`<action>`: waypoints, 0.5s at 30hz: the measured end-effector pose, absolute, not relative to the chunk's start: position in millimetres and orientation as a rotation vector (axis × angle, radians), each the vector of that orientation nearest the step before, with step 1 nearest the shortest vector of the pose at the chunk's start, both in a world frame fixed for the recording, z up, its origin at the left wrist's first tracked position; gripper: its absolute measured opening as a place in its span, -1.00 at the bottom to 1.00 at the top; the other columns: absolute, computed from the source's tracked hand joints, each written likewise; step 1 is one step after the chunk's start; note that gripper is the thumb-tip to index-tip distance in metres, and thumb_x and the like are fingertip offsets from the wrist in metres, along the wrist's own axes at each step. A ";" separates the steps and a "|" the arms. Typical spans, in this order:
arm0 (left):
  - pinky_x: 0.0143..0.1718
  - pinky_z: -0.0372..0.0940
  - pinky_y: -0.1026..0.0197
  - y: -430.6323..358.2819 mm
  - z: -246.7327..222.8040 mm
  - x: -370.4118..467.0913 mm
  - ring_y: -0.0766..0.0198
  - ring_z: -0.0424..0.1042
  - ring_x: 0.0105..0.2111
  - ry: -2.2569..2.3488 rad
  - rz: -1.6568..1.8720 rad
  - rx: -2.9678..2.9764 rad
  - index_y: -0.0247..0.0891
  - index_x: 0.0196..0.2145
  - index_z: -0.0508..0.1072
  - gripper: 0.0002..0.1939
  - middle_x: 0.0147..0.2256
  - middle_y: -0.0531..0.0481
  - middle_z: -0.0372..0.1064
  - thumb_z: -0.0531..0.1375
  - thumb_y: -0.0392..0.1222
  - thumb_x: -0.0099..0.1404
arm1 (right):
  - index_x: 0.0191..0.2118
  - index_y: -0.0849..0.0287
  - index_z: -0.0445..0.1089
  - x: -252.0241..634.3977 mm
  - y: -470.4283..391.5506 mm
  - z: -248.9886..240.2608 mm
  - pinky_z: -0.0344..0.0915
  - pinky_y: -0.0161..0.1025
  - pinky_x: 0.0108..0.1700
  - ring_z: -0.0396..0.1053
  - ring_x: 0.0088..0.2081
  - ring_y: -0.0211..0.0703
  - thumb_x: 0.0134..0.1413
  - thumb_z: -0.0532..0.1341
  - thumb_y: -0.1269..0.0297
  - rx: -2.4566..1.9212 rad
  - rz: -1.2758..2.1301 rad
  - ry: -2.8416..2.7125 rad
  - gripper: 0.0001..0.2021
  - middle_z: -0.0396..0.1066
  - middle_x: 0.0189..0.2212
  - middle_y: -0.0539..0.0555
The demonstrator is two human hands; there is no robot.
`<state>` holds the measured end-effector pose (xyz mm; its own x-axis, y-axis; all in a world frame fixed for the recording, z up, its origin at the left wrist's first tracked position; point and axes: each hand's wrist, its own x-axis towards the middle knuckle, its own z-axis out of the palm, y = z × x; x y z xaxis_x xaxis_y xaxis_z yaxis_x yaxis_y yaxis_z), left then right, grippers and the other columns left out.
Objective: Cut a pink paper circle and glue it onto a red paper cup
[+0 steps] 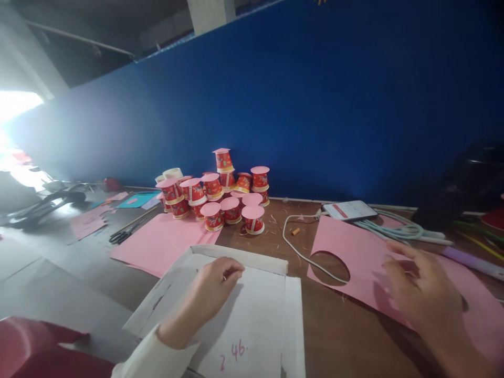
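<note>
- Near the blue partition (275, 100), red patterned paper cups (254, 226) stand grouped on the brown worktop (323, 336), most of them mouth down and some stacked on others; one in the upper part of the group leans.
- Pink paper discs (253, 211) cover the upturned bases of most red cups, reaching past their edges; where cups overlap, I cannot tell whether every one has its own.
- At the back left of the group, pale cups (173, 173) show no disc on top.
- Under the right hand (427, 291) lies pink paper (354, 252) with a large round opening cut from it; a second dark opening is partly hidden by that hand.
- To the left of the worktop's middle, the overlapping pink sheets (165, 239) show no round opening in their visible parts, so they look uncut. Black scissors (125, 233) lie beside them.
- Both hands are above paper or card. The left hand (210, 281), over a shallow white cardboard tray (293, 325), has its fingers curled and thumb and fingertips drawn together, with nothing visible between them. The right hand has thumb and fingers spread apart, slightly bent, and holds nothing visible.
- Handwritten in reddish ink on the tray is what reads as "2.46."
- Narrow light panels with print mark some cups, but the lettering is too small to read; no brand can be made out.
- Beside a pale cable (291, 244), the phone (350, 210) has a lit screen with a red patch; its text is illegible.
</note>
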<state>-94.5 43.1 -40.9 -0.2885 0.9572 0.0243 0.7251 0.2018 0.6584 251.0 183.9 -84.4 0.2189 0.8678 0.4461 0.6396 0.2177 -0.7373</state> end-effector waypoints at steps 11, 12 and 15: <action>-0.28 0.22 0.20 51.0 -41.0 -102.2 0.24 0.43 -0.33 2.077 0.815 1.603 -0.16 -0.32 0.53 -0.80 -0.32 0.05 0.52 0.10 -0.18 0.25 | -0.05 0.07 0.43 253.4 185.7 -83.2 0.40 -0.08 -0.44 0.43 -0.52 -0.08 -0.05 0.14 -0.02 -1.687 0.496 -1.464 -0.54 0.48 -0.30 0.13; -0.28 0.22 0.20 50.5 -41.7 -102.9 0.24 0.43 -0.33 2.081 0.815 1.607 -0.16 -0.32 0.53 -0.80 -0.33 0.05 0.52 0.10 -0.17 0.25 | -0.04 0.04 0.42 252.9 184.7 -82.7 0.40 -0.07 -0.45 0.41 -0.56 -0.09 -0.06 0.14 -0.02 -1.705 0.514 -1.458 -0.54 0.48 -0.32 0.11; -0.30 0.22 0.21 48.0 -46.3 -102.7 0.23 0.44 -0.34 2.090 0.802 1.614 -0.15 -0.32 0.54 -0.80 -0.34 0.05 0.52 0.10 -0.17 0.24 | -0.05 -0.03 0.42 252.4 181.1 -84.5 0.41 -0.04 -0.41 0.42 -0.59 -0.09 -0.02 0.14 -0.02 -1.723 0.463 -1.491 -0.58 0.50 -0.36 0.09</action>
